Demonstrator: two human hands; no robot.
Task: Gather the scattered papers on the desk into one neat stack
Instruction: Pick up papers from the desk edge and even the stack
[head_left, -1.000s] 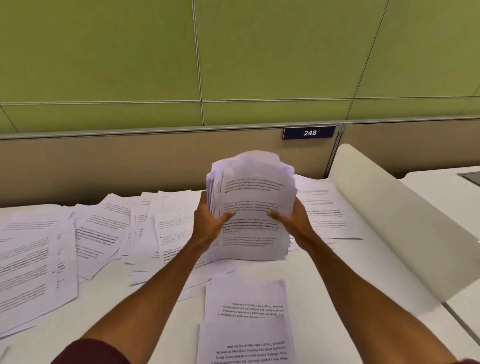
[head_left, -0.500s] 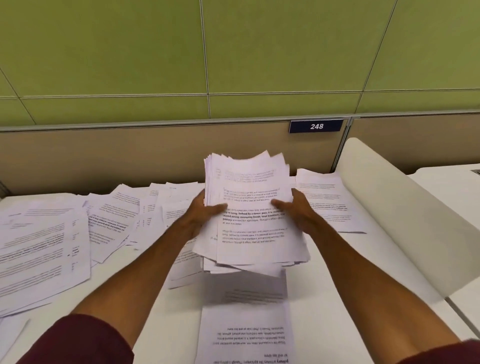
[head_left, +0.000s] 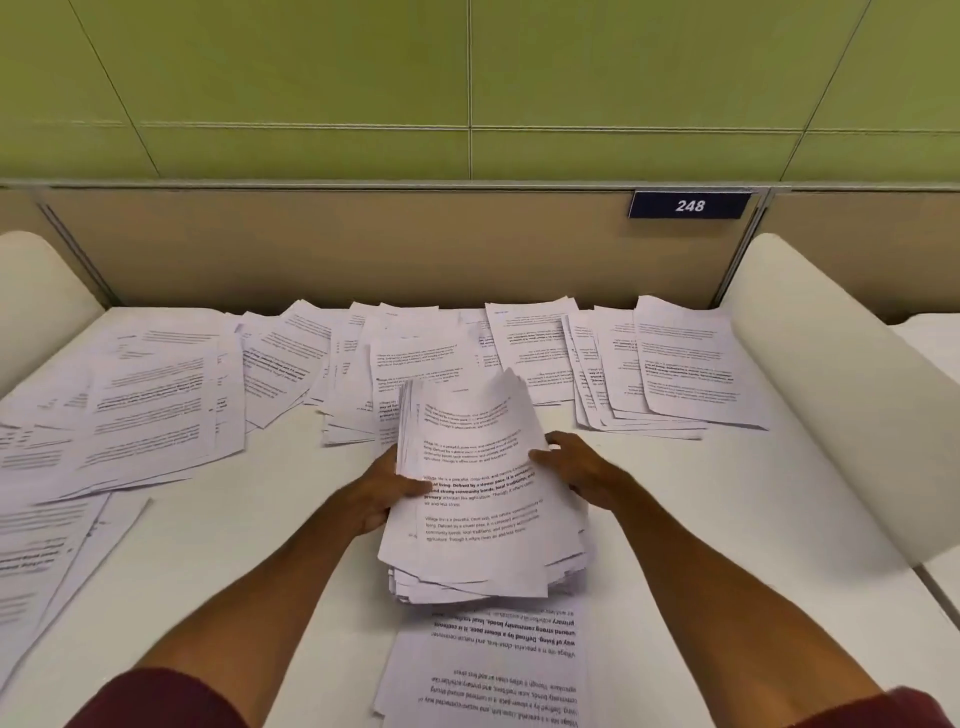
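**A:** Left hand (head_left: 376, 493) and right hand (head_left: 582, 475) are both clamped on the sides of the thick bundle of white printed sheets (head_left: 478, 499), thumbs on top.

**B:** Yep, and it's dropped. A second ago it stood up on edge, now it's tipped low over the loose white pages (head_left: 493, 665) at the near edge of the white desk (head_left: 727, 519).

**A:** Probably absorbing those next. Loads of scattered printed papers (head_left: 156, 400) left to gather, though.

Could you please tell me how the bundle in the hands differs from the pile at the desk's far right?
The held bundle is thick, gripped at its sides by the left hand and right hand; the far-right pile is thinner and untouched. The bundle's far end lifts off the desk; the pile lies flat, fanned out. Both are white printed sheets with uneven edges.
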